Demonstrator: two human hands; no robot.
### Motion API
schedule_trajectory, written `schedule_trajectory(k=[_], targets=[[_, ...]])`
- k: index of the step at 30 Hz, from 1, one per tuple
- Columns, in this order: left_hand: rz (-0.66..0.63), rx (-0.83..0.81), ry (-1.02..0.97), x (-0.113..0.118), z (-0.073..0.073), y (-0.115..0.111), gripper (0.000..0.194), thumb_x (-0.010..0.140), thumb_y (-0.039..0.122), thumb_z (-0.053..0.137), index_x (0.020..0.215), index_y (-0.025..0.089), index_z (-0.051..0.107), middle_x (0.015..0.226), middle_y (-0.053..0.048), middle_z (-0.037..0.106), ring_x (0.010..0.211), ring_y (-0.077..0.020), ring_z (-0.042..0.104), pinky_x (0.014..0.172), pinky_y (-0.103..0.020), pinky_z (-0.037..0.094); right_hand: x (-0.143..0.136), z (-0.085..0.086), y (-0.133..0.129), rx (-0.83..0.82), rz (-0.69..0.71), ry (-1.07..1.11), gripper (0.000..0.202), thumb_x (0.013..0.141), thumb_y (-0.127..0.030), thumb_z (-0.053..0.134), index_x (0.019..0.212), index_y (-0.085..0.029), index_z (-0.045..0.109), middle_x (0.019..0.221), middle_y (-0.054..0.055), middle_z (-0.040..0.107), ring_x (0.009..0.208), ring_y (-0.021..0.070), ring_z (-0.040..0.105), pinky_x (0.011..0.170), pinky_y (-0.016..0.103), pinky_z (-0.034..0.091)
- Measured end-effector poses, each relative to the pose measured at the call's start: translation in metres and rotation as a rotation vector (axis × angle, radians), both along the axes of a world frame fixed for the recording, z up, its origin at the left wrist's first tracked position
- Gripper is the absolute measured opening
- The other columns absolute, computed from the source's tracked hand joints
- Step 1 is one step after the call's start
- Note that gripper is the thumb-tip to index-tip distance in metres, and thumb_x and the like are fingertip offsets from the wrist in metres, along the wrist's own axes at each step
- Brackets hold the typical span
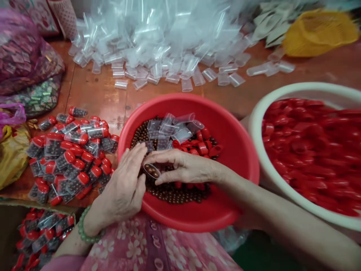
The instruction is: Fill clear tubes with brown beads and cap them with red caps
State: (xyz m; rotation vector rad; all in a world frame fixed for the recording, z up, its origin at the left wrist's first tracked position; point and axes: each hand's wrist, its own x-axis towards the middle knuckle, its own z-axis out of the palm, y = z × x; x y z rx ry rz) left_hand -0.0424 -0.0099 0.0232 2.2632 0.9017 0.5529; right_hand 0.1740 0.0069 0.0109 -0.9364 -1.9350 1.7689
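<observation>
Between the thumb and fingers of my right hand (183,165) is a clear plastic tube (151,171), its oval open end toward me, with brown balls inside. My left hand (125,180) lies close beside it, fingers stretched out over the left rim of the red basin (239,154); whether it touches the tube I cannot tell. Small round brown balls (180,194) cover part of the basin floor. On them lie several empty clear tubes (169,130) and red plastic caps (203,146). My hands hide the middle of the pile.
Filled tubes with red caps (75,158) are heaped left of the basin, with more in a box (42,233) below. A white tub (256,124) of red caps stands right. Clear tubes (169,56) spread behind, near a yellow basket (318,32). Purple bags (22,52) sit far left.
</observation>
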Motion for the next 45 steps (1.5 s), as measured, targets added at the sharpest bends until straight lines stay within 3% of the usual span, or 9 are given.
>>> schedule_trajectory(k=[3,7,12,16,19,26,32,38,45], targets=[[-0.090,-0.191,-0.052,0.004,0.006,0.005,0.068,0.088,0.012,0.049,0.151,0.016,0.024,0.152,-0.016,0.038,0.139,-0.0254,0.039,0.113,-0.043,0.040,0.003,0.014,-0.003,0.068,-0.040,0.030,0.032,0.088,-0.032,0.061,0.115,-0.016,0.063,0.103,0.004,0.063,0.098,0.0162,0.059,0.095,0.033,0.045],[-0.010,-0.491,-0.272,0.016,-0.003,0.013,0.059,0.087,0.013,0.054,0.144,0.018,0.039,0.135,-0.015,0.058,0.119,-0.0248,0.061,0.098,-0.041,0.053,0.007,0.023,-0.009,0.143,-0.102,0.037,0.024,0.092,-0.031,0.055,0.104,-0.015,0.067,0.094,0.004,0.067,0.089,0.0144,0.062,0.082,0.027,0.050],[-0.003,-0.713,-0.426,0.025,-0.003,0.015,0.042,0.085,0.014,0.056,0.127,0.017,0.059,0.118,-0.010,0.070,0.109,-0.0225,0.066,0.094,-0.037,0.054,0.011,0.025,-0.016,0.182,-0.262,0.030,0.021,0.087,-0.029,0.064,0.102,-0.015,0.067,0.089,0.003,0.070,0.079,0.0124,0.064,0.073,0.023,0.051],[0.005,-0.792,-0.469,0.025,0.000,0.017,0.033,0.086,0.018,0.057,0.118,0.016,0.066,0.110,-0.007,0.072,0.106,-0.0212,0.066,0.097,-0.037,0.051,0.010,0.027,-0.017,0.225,-0.410,0.017,0.032,0.082,-0.033,0.070,0.108,-0.016,0.063,0.083,0.002,0.068,0.069,0.0119,0.062,0.063,0.023,0.051],[0.007,-0.868,-0.465,0.023,-0.004,0.018,0.030,0.085,0.024,0.060,0.113,0.015,0.068,0.105,-0.007,0.073,0.098,-0.0203,0.067,0.092,-0.036,0.052,0.009,0.031,-0.014,0.354,-0.382,-0.020,0.029,0.085,-0.035,0.067,0.109,-0.018,0.064,0.088,0.004,0.069,0.075,0.0133,0.063,0.069,0.026,0.051],[0.021,-1.026,-0.571,0.025,-0.004,0.024,0.023,0.080,0.027,0.068,0.100,0.015,0.070,0.091,-0.005,0.072,0.083,-0.0142,0.066,0.082,-0.028,0.052,0.010,0.027,-0.017,0.448,-0.468,0.019,0.019,0.084,-0.031,0.069,0.074,-0.019,0.058,0.068,-0.001,0.057,0.062,0.0104,0.054,0.059,0.024,0.045],[0.004,-1.072,-0.594,0.027,-0.004,0.026,0.022,0.078,0.024,0.069,0.098,0.015,0.070,0.090,-0.004,0.071,0.084,-0.0140,0.065,0.085,-0.029,0.051,0.005,0.023,-0.021,0.393,-0.537,0.066,0.029,0.080,-0.027,0.072,0.105,-0.023,0.059,0.072,-0.004,0.056,0.060,0.0088,0.053,0.056,0.022,0.046],[-0.013,-1.029,-0.637,0.026,-0.009,0.025,0.019,0.080,0.022,0.067,0.098,0.016,0.068,0.089,-0.003,0.070,0.084,-0.0136,0.064,0.084,-0.029,0.050,0.002,0.028,-0.015,0.484,-0.448,-0.009,0.012,0.083,-0.022,0.069,0.092,-0.020,0.062,0.068,-0.004,0.053,0.060,0.0080,0.050,0.056,0.021,0.043],[-0.014,-1.094,-0.637,0.026,-0.009,0.028,0.024,0.079,0.026,0.068,0.100,0.015,0.065,0.095,-0.004,0.068,0.087,-0.0142,0.062,0.084,-0.028,0.048,-0.001,0.020,-0.018,0.466,-0.500,0.024,0.032,0.081,-0.022,0.071,0.111,-0.024,0.060,0.072,-0.004,0.053,0.062,0.0095,0.053,0.059,0.022,0.047]])
